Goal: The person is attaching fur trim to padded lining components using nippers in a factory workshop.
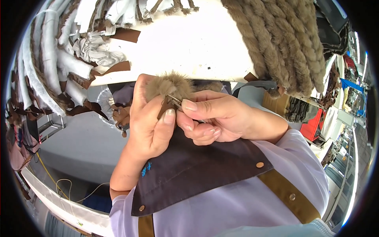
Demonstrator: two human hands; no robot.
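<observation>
In front of my chest, my left hand (152, 122) is closed on a fluffy brown fur piece (169, 85). The fur bulges up above the fingers. A flat strip of dark brown backing (164, 107) shows between the left thumb and the fur. My right hand (221, 116) meets it from the right, thumb and fingers pinched together. Between those fingertips is a small thin metal tool (173, 98), its tip against the fur piece's edge. Most of the tool is hidden by the fingers, so its exact kind cannot be told.
Beyond my hands lies a white table (189, 43). Thick brown fur strips (280, 43) lie at its right side. White-backed fur strips (49, 47) hang over its left edge, beside a crumpled white cloth (98, 49). A dark apron (197, 170) covers my chest. A red bin (314, 124) stands far right.
</observation>
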